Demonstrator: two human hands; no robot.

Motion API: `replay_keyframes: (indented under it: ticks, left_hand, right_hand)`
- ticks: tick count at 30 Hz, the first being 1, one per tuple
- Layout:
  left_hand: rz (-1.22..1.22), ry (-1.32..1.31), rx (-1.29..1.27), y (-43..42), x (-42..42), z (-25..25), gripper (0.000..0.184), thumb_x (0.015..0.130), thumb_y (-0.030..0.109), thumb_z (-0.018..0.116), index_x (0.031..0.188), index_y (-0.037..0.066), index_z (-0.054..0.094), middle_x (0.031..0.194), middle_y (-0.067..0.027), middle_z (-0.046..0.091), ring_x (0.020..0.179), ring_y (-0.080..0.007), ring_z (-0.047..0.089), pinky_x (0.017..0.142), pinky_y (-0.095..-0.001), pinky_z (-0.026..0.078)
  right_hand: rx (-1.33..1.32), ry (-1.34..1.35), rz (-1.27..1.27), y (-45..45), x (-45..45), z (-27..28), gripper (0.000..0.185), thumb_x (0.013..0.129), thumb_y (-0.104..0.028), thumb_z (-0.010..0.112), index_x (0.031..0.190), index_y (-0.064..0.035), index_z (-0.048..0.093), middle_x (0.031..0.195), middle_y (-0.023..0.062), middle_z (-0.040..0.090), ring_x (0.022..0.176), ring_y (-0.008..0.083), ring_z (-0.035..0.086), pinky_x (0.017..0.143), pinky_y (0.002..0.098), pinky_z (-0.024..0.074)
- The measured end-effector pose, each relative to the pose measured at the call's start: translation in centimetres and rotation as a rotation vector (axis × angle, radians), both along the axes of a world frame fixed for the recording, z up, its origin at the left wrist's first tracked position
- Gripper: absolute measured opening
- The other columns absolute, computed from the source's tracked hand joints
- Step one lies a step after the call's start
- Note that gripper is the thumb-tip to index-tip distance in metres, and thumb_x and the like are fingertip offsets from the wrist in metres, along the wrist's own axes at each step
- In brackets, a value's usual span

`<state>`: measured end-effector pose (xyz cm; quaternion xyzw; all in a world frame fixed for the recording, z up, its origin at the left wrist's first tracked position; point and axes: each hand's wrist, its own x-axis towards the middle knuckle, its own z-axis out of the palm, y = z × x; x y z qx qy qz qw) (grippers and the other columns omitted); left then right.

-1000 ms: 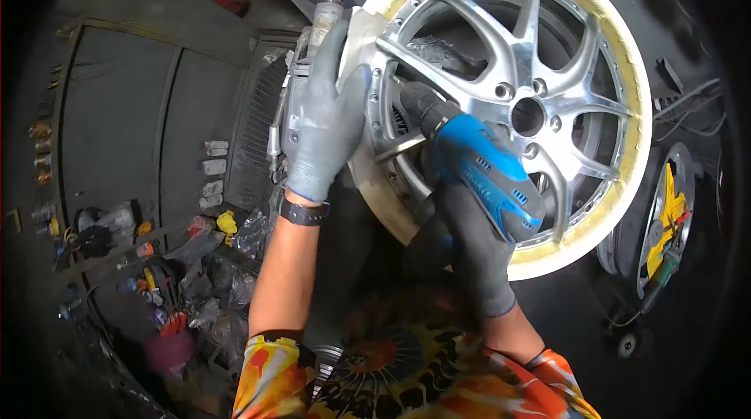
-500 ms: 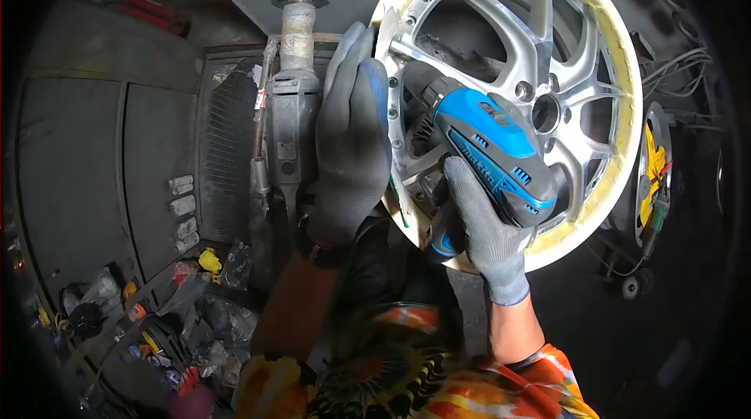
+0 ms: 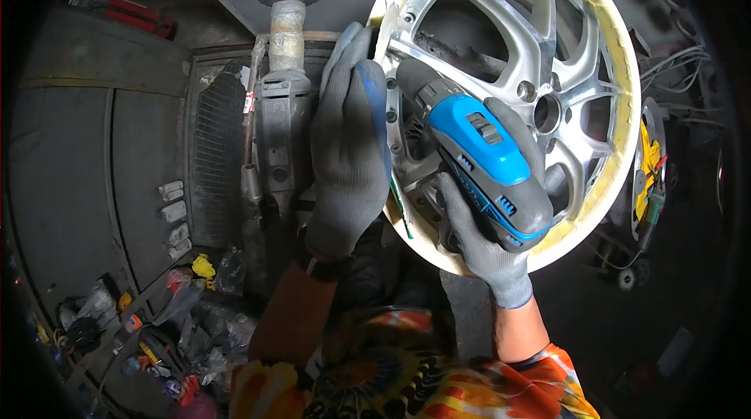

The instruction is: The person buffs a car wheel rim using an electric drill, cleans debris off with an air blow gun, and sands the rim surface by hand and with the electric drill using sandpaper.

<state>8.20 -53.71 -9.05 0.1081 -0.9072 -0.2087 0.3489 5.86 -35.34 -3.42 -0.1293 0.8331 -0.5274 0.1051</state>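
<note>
My right hand (image 3: 494,251), in a grey glove, is wrapped round the grip of a blue and black cordless drill (image 3: 483,141). The drill's chuck points up and left, over the outer edge of a silver alloy wheel rim (image 3: 516,59). Whatever sits in the chuck is hidden from view. Yellowish masking tape (image 3: 623,90) covers the wheel's lip. My left hand (image 3: 348,145), gloved too, lies along the wheel's left side with fingers stretched out and together. Between that palm and the lip shows a thin pale strip (image 3: 386,32); its lower end has a green edge.
Left of the wheel stands a grey, dusty power tool (image 3: 283,106) with a round disc on top. Plastic bags and clutter (image 3: 195,325) lie at lower left, beside dark cabinet panels (image 3: 62,184). An angle grinder (image 3: 649,223) and yellow cloth (image 3: 649,161) are at right.
The drill has rolled in my right hand, so its top with the switch now faces me, and it sits slightly further left. My left hand stays against the wheel.
</note>
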Motion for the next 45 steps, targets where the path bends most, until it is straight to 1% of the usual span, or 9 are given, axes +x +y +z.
replay_keyframes:
  ticks: [3,5,14,18,26,28,41,44,45]
  left_hand:
    - [-0.029,-0.017,0.014,-0.1,-0.1,0.1,0.055,0.094,0.0,0.062,0.148,0.005,0.055,0.127,-0.0221,0.064,0.114,-0.0411,0.064,0.099,-0.0498,0.052]
    - [-0.096,-0.003,0.054,-0.3,-0.6,1.0,0.053,0.096,-0.005,0.06,0.148,0.0,0.051,0.137,-0.0249,0.059,0.125,-0.0425,0.061,0.106,-0.0482,0.051]
    - [-0.165,0.122,0.107,-0.4,-1.6,0.9,0.045,0.102,-0.006,0.059,0.145,-0.006,0.048,0.148,-0.0284,0.054,0.138,-0.0443,0.056,0.117,-0.0475,0.049]
    - [0.006,0.031,0.074,0.2,-1.2,0.8,0.058,0.096,-0.007,0.063,0.152,0.002,0.056,0.133,-0.0177,0.069,0.108,-0.0292,0.071,0.094,-0.0394,0.055]
    - [0.032,0.084,-0.017,-0.2,-2.1,-0.6,0.058,0.101,-0.003,0.058,0.158,0.004,0.05,0.147,-0.0155,0.064,0.107,-0.0229,0.07,0.092,-0.0348,0.055]
    - [-0.28,0.346,0.342,-0.8,-3.6,-2.3,0.037,0.105,-0.004,0.055,0.141,-0.012,0.051,0.149,-0.0316,0.054,0.136,-0.0444,0.058,0.116,-0.0468,0.049]
    - [-0.056,0.189,-0.015,0.1,-1.5,-5.7,0.042,0.105,-0.001,0.061,0.147,-0.007,0.055,0.151,-0.0231,0.057,0.142,-0.0317,0.055,0.119,-0.0418,0.045]
    - [-0.054,0.027,0.074,0.8,-1.0,-2.8,0.046,0.104,0.001,0.063,0.149,-0.005,0.055,0.151,-0.0201,0.058,0.141,-0.0299,0.056,0.121,-0.0388,0.045]
    - [-0.22,0.311,0.599,1.7,-2.0,-4.4,0.047,0.103,0.001,0.065,0.149,-0.005,0.055,0.152,-0.0189,0.058,0.141,-0.0297,0.056,0.121,-0.0382,0.044]
  right_hand:
    - [0.016,-0.025,-0.005,-0.1,-0.6,0.2,0.047,0.09,-0.001,0.083,0.134,-0.0008,0.066,0.118,0.014,0.074,0.102,0.0234,0.075,0.091,0.0351,0.0611]
    - [0.19,0.687,0.204,-1.4,-2.3,1.8,0.053,0.085,-0.001,0.085,0.134,0.0006,0.065,0.12,0.0161,0.073,0.106,0.0269,0.074,0.092,0.0379,0.0607]
    - [0.135,0.584,0.417,0.8,-1.4,-0.1,0.056,0.083,0.0,0.085,0.135,0.0015,0.064,0.124,0.0181,0.071,0.111,0.0292,0.073,0.095,0.0384,0.0601]
    - [0.184,0.659,0.415,0.6,-1.5,0.6,0.063,0.082,-0.001,0.086,0.14,0.0014,0.06,0.129,0.019,0.069,0.113,0.0295,0.073,0.096,0.0382,0.0595]
    - [0.168,0.575,0.18,-0.8,-2.0,1.1,0.062,0.084,0.001,0.085,0.141,0.0006,0.061,0.13,0.0182,0.07,0.112,0.0289,0.073,0.097,0.0378,0.0594]
    - [0.195,0.504,0.252,0.8,-1.5,0.2,0.053,0.086,0.0,0.084,0.136,0.0,0.066,0.126,0.017,0.072,0.109,0.0271,0.074,0.096,0.0369,0.0598]
    - [0.023,-0.07,0.069,1.3,-0.1,0.4,0.047,0.087,0.001,0.083,0.131,0.0035,0.067,0.119,0.0152,0.071,0.107,0.0227,0.074,0.093,0.0346,0.0598]
    - [0.023,-0.161,-0.029,0.2,-0.1,1.3,0.035,0.088,0.002,0.081,0.122,0.0032,0.073,0.107,0.0123,0.076,0.103,0.0206,0.075,0.093,0.0349,0.0603]
    - [0.026,-0.2,-0.022,0.1,-0.1,1.4,0.03,0.088,0.002,0.081,0.118,0.0021,0.076,0.103,0.0113,0.078,0.102,0.0206,0.076,0.093,0.0352,0.0606]
